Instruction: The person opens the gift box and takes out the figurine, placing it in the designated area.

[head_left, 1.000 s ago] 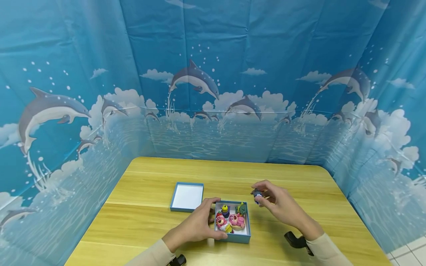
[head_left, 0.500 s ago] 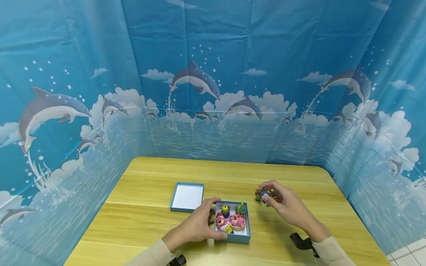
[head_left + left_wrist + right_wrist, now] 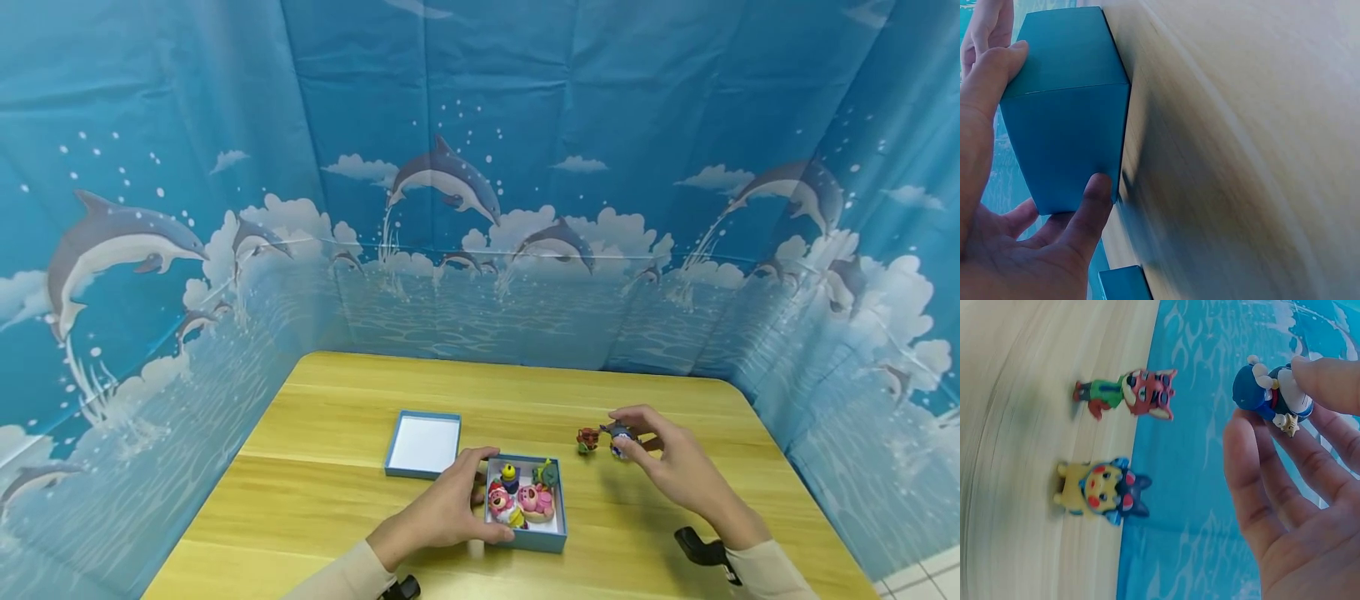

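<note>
My left hand (image 3: 450,504) grips the left side of a square blue box (image 3: 525,540), thumb at its near wall and fingers at its far side. Two pink bear figurines, with one bear (image 3: 536,500) at the right, lie inside with a yellow-topped figurine (image 3: 509,477) and a green figurine (image 3: 547,473). Held just above the table, a small blue-and-white figurine (image 3: 1254,387) is pinched between the thumb and fingers of my right hand (image 3: 678,467). Close by stand a red fox figurine (image 3: 1107,394) in green and a yellow figurine (image 3: 1091,487) with a dark eared cap, mostly hidden in the head view.
A shallow blue lid (image 3: 423,446), white inside up, lies left of the box behind my left hand. The yellow wooden table (image 3: 315,475) ends at the back against a blue dolphin-print curtain (image 3: 480,308).
My right hand has moved to the right with the figurine, and the fox figurine has come into sight beside it. My left hand and the box have stayed in place.
</note>
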Available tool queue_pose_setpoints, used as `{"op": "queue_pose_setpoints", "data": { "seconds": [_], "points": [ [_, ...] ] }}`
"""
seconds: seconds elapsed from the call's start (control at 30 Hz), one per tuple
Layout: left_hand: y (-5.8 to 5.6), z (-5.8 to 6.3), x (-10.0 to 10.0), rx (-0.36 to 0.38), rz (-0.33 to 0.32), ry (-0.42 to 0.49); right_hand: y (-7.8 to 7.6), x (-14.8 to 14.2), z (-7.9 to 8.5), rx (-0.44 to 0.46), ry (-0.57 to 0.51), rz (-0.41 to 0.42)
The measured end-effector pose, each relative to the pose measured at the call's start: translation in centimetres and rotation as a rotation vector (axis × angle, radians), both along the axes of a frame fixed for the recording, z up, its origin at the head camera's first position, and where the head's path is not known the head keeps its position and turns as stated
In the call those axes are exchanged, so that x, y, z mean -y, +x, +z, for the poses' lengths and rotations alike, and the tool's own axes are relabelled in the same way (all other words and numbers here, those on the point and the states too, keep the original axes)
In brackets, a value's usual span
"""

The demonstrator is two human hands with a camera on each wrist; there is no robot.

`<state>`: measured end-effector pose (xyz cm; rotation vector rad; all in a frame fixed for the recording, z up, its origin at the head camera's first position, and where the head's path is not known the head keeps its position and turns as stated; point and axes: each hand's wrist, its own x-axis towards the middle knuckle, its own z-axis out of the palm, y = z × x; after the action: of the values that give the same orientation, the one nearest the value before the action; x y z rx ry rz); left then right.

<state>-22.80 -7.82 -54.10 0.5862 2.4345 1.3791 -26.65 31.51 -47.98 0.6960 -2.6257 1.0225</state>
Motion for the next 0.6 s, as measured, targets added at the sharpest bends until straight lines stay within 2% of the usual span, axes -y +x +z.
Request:
{"op": "queue_pose_setpoints", "data": {
  "seconds": [0.3,0.6],
  "points": [
    [0.0,0.1,0.0,0.008,0.006,0.001,-0.1,-2.0,0.0,-0.023,0.040,-0.073],
    [0.2,0.1,0.0,0.010,0.001,0.004,-0.5,-3.7,-1.1,-0.064,0.009,-0.093]
  ]
}}
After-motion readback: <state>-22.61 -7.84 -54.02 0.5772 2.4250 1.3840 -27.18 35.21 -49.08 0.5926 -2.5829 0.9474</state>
